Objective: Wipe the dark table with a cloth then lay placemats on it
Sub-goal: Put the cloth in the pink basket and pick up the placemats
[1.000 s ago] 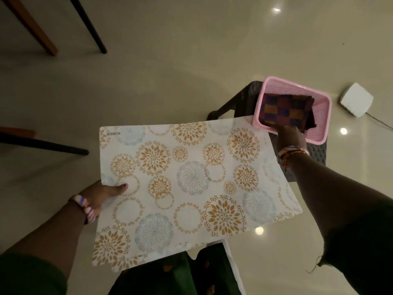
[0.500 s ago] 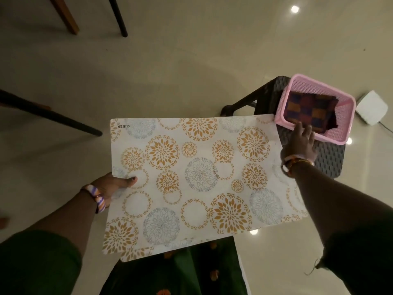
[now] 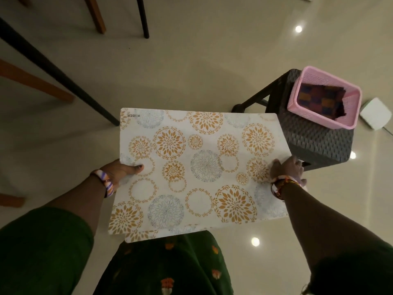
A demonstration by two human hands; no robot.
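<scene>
While the person stands on the shiny cream floor tiles, both hands hold a stack of flat white placemats with orange and grey flower circles out in front of the body, up in the air above the floor. The left hand grips the left edge, with the thumb lying on top of the top mat and the other fingers hidden under it. The right hand is at the right edge, with its fingers curled over the side of the mats; I cannot see the fingertips well. The two hands are well apart, one at each end. A second mat peeks out under the top one at the near edge. The small word KUBER sits in the far left corner of the top mat.

Just beside the right end of the mats is a dark woven plastic stool. On its top sits a pink plastic basket with tiny holes. Inside the basket lies a folded cloth with dark red, blue and orange squares. A small white box lies on the floor past the stool.

Dark thin legs and brown wooden legs stand on the floor at the far left. The person wears green clothes and a band on each wrist.
</scene>
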